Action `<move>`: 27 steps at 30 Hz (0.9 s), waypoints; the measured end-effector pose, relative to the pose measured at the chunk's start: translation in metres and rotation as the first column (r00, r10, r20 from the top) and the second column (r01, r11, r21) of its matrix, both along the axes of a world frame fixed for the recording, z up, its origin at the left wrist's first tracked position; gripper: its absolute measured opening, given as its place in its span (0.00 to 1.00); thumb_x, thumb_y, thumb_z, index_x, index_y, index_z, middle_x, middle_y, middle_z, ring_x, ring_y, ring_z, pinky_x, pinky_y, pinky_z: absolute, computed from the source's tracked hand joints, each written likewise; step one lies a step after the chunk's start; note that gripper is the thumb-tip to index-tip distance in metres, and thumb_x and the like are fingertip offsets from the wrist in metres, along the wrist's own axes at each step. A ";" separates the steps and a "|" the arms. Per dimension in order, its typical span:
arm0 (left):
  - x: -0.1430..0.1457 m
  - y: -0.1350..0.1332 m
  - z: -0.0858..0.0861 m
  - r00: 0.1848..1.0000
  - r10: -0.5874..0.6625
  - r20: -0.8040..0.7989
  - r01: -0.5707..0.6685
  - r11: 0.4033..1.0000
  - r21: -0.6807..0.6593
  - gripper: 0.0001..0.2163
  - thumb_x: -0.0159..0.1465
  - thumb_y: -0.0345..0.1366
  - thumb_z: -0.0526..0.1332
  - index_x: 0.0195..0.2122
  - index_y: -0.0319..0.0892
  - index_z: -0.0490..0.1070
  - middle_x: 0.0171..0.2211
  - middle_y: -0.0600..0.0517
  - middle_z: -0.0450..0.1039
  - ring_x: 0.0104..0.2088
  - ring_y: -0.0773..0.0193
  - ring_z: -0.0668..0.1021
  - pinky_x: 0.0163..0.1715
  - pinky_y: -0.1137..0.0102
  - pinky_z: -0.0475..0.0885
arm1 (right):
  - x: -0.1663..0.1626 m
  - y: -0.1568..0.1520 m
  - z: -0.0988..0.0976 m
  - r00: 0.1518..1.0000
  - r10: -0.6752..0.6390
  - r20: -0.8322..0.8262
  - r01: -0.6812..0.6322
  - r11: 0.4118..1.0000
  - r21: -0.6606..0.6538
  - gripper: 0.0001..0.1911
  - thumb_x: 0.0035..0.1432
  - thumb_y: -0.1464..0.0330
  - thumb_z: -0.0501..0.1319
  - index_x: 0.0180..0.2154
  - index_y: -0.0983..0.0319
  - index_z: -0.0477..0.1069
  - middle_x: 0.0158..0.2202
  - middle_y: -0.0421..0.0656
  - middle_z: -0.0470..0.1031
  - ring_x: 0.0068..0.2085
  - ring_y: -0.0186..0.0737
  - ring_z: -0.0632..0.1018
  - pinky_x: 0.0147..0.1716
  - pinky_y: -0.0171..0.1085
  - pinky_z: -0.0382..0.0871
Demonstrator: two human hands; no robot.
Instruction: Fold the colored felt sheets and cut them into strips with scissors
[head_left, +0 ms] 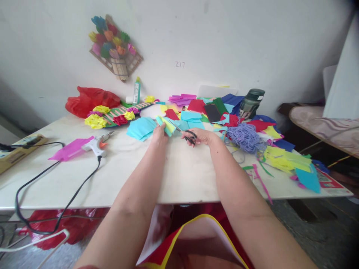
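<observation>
My left hand (pixel 159 133) is closed on a small folded stack of light blue and yellow-green paper (pixel 165 125), held just above the white table (pixel 182 175). My right hand (pixel 202 136) grips black-handled scissors (pixel 185 133), whose blades point left and meet the edge of that paper. A pile of light blue paper squares (pixel 141 128) lies to the left of my left hand. More coloured paper pieces (pixel 196 112) are spread behind both hands.
A white glue gun (pixel 97 145) with a black cord lies at left beside pink paper (pixel 70 148). Purple yarn (pixel 245 136), a dark green jar (pixel 251 102), a glue bottle (pixel 136 90), a red bag (pixel 91 100) and paper flowers (pixel 97 120) stand around. Yellow-green scraps (pixel 283 158) cover the right side.
</observation>
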State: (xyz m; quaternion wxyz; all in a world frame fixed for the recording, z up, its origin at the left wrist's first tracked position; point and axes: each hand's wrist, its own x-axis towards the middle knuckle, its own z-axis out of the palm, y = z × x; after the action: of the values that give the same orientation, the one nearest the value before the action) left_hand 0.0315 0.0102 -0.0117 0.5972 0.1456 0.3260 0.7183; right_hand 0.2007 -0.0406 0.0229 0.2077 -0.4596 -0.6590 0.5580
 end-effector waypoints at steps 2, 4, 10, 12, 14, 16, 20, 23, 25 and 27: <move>-0.001 0.002 -0.002 1.000 0.005 -0.001 -0.005 1.000 -0.017 0.06 0.60 0.23 0.56 0.32 0.39 0.69 0.27 0.53 0.73 0.29 0.68 0.77 0.41 0.69 0.73 | 0.000 0.001 -0.001 1.000 -0.004 -0.006 0.004 1.000 -0.001 0.19 0.57 0.55 0.58 0.36 0.67 0.68 0.17 0.39 0.70 0.15 0.28 0.70 0.08 0.25 0.49; -0.002 0.004 -0.003 1.000 0.007 -0.004 -0.007 1.000 -0.026 0.06 0.60 0.23 0.56 0.33 0.40 0.69 0.28 0.52 0.73 0.32 0.66 0.78 0.42 0.68 0.73 | 0.000 0.001 -0.002 1.000 -0.010 -0.013 0.010 1.000 0.002 0.20 0.57 0.55 0.58 0.36 0.67 0.68 0.16 0.39 0.69 0.15 0.28 0.69 0.08 0.25 0.50; -0.002 0.005 -0.005 1.000 -0.006 -0.008 0.006 1.000 -0.006 0.07 0.60 0.24 0.55 0.36 0.40 0.70 0.29 0.51 0.74 0.38 0.64 0.78 0.43 0.69 0.72 | 0.000 0.003 -0.005 0.999 -0.019 -0.027 0.019 1.000 0.009 0.21 0.54 0.53 0.60 0.36 0.66 0.69 0.16 0.38 0.69 0.15 0.27 0.69 0.08 0.25 0.50; -0.002 0.005 -0.005 1.000 -0.010 -0.017 0.010 1.000 -0.008 0.08 0.61 0.24 0.55 0.37 0.40 0.70 0.29 0.51 0.74 0.38 0.65 0.78 0.43 0.69 0.72 | -0.001 0.003 -0.005 1.000 -0.019 -0.022 0.019 1.000 0.008 0.21 0.54 0.53 0.60 0.36 0.66 0.69 0.16 0.38 0.68 0.15 0.27 0.68 0.08 0.25 0.50; -0.002 0.005 -0.004 1.000 -0.007 -0.023 0.007 1.000 -0.014 0.08 0.61 0.24 0.55 0.39 0.41 0.70 0.30 0.51 0.74 0.38 0.65 0.78 0.42 0.70 0.73 | -0.002 0.003 -0.004 1.000 -0.024 -0.013 0.025 1.000 0.009 0.21 0.54 0.53 0.60 0.36 0.66 0.69 0.16 0.38 0.68 0.14 0.27 0.68 0.08 0.25 0.49; -0.002 0.005 -0.004 1.000 0.001 -0.019 -0.002 1.000 -0.022 0.08 0.61 0.24 0.55 0.38 0.40 0.70 0.31 0.51 0.74 0.38 0.65 0.78 0.42 0.70 0.73 | -0.002 0.002 -0.004 1.000 -0.029 -0.006 0.030 1.000 0.008 0.21 0.55 0.54 0.59 0.36 0.67 0.69 0.16 0.38 0.68 0.14 0.26 0.67 0.08 0.25 0.49; -0.002 0.006 -0.005 1.000 0.020 -0.009 -0.020 0.999 -0.030 0.07 0.60 0.24 0.56 0.36 0.39 0.70 0.32 0.50 0.74 0.37 0.65 0.78 0.42 0.70 0.73 | -0.003 0.003 -0.004 0.999 -0.035 -0.006 0.035 0.999 0.007 0.19 0.56 0.55 0.59 0.36 0.67 0.68 0.16 0.37 0.67 0.14 0.26 0.66 0.08 0.25 0.48; -0.002 0.007 -0.006 1.000 0.027 -0.012 -0.027 1.000 -0.016 0.06 0.60 0.24 0.56 0.35 0.39 0.70 0.32 0.49 0.74 0.38 0.64 0.77 0.42 0.70 0.73 | -0.003 0.003 -0.005 0.999 -0.032 -0.013 0.032 0.999 0.008 0.18 0.56 0.56 0.59 0.35 0.66 0.68 0.16 0.37 0.67 0.14 0.25 0.66 0.08 0.24 0.48; -0.002 0.007 -0.006 0.999 0.033 -0.008 -0.033 0.999 -0.017 0.06 0.60 0.24 0.56 0.35 0.39 0.69 0.33 0.49 0.74 0.38 0.64 0.77 0.42 0.70 0.73 | -0.003 0.003 -0.005 0.999 -0.031 -0.019 0.031 0.999 0.014 0.18 0.56 0.56 0.59 0.35 0.66 0.68 0.16 0.37 0.67 0.14 0.25 0.66 0.08 0.25 0.48; -0.003 0.007 -0.006 0.999 0.038 -0.004 -0.038 0.999 -0.027 0.06 0.60 0.23 0.56 0.34 0.39 0.69 0.33 0.50 0.74 0.39 0.64 0.77 0.42 0.70 0.73 | -0.003 0.003 -0.004 0.999 -0.032 -0.022 0.033 0.999 0.019 0.17 0.56 0.57 0.59 0.35 0.66 0.69 0.15 0.36 0.67 0.14 0.25 0.65 0.08 0.25 0.47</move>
State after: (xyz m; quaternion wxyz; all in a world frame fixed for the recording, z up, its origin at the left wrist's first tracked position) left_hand 0.0290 0.0174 -0.0172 0.5848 0.1325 0.3396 0.7247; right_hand 0.1972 -0.0379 0.0185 0.2283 -0.4620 -0.6545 0.5532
